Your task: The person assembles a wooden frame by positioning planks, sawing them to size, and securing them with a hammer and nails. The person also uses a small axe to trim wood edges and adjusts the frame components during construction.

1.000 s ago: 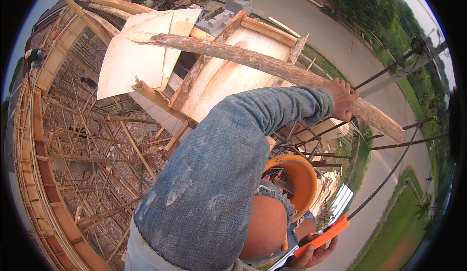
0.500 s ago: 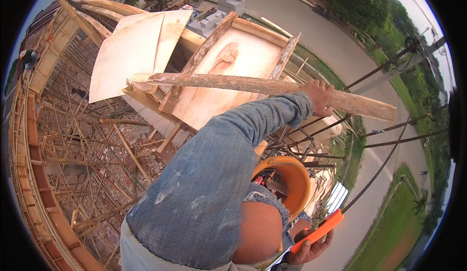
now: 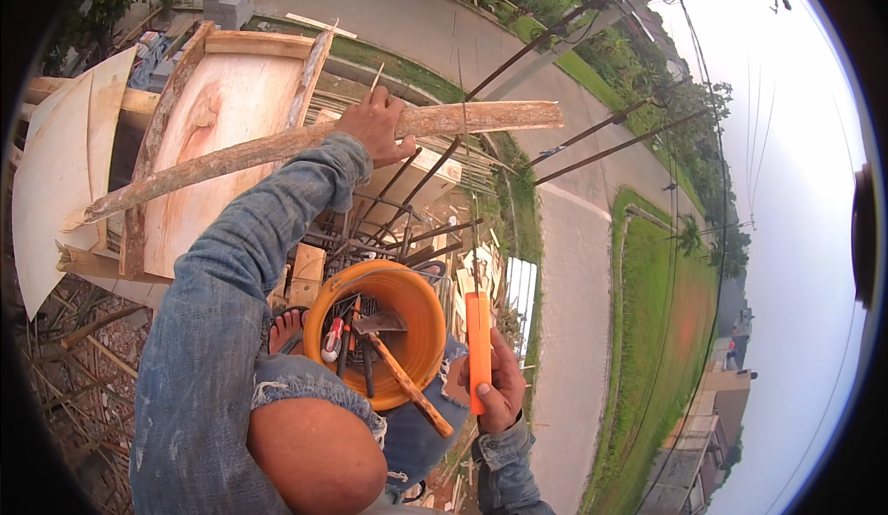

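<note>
My left hand (image 3: 375, 128) is closed around a long rough-edged wooden plank (image 3: 495, 117), which slants up to the right. The plank's left end lies over a shallow wooden form (image 3: 236, 112) and next to thin plywood sheets (image 3: 69, 159). In my right hand (image 3: 500, 384) is a handsaw by its orange handle (image 3: 478, 353). Its narrow blade shows nearly edge-on and rises past the plank; whether they touch I cannot tell. Between my arms stands an orange bucket (image 3: 427, 302) holding several tools, among them a hatchet-like tool with a wooden handle (image 3: 407, 381) and a red-and-white handle (image 3: 332, 340).
Steel bars (image 3: 592, 149) jut out to the right, beside the bucket and beyond the plank. Below at left are poles and rubble (image 3: 74, 385). A road (image 3: 573, 265), grass (image 3: 661, 302) and grey blocks (image 3: 227, 1) lie farther off. Overhead wires run at right.
The view has swung to the right. My right hand has turned the saw from slanting to nearly upright, bringing its blade toward the plank. My left hand still grips the plank.
</note>
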`<control>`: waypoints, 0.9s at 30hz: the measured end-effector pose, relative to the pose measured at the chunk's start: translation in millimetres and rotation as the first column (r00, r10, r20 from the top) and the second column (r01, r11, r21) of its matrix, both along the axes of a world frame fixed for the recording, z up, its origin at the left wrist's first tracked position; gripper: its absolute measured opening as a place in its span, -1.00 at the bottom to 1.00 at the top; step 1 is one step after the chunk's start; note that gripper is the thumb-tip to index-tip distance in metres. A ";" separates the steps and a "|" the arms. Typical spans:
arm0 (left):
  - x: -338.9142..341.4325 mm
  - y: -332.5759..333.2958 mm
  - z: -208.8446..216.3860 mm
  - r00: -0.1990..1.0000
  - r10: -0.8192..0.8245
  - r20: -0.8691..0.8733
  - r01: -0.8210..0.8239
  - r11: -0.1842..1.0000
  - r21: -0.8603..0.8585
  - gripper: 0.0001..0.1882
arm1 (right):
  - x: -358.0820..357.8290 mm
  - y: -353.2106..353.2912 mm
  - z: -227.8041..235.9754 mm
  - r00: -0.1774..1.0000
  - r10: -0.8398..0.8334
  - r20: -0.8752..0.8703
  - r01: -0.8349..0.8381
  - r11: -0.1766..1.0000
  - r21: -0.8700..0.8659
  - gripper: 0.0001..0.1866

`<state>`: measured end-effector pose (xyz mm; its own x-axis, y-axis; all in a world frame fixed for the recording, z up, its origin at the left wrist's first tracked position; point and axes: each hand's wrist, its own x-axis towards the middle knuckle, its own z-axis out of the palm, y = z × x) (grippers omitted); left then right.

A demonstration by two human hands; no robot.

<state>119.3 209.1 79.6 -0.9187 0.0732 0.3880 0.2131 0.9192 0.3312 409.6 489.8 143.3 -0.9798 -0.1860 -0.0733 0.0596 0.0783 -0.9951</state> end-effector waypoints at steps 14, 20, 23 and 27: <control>0.5 -8.7 -1.2 1.000 0.017 -0.006 -0.016 0.990 0.140 -0.47 | 14.8 24.9 6.9 0.982 0.175 -0.067 -0.169 0.981 0.095 -0.06; 0.0 -6.2 5.8 0.996 0.013 0.092 -0.029 0.984 0.177 -0.47 | 19.0 37.8 -5.1 0.972 0.128 -0.198 -0.039 0.916 0.398 -0.25; -2.5 -8.6 -0.8 0.998 0.001 0.063 -0.012 0.985 0.172 -0.45 | 21.3 41.5 -12.0 0.961 0.093 -0.260 0.027 0.904 0.426 -0.30; -3.8 -11.4 0.7 0.995 -0.022 0.101 0.002 0.981 0.196 -0.40 | 18.9 48.2 -23.3 0.967 0.082 -0.240 0.030 0.902 0.431 -0.34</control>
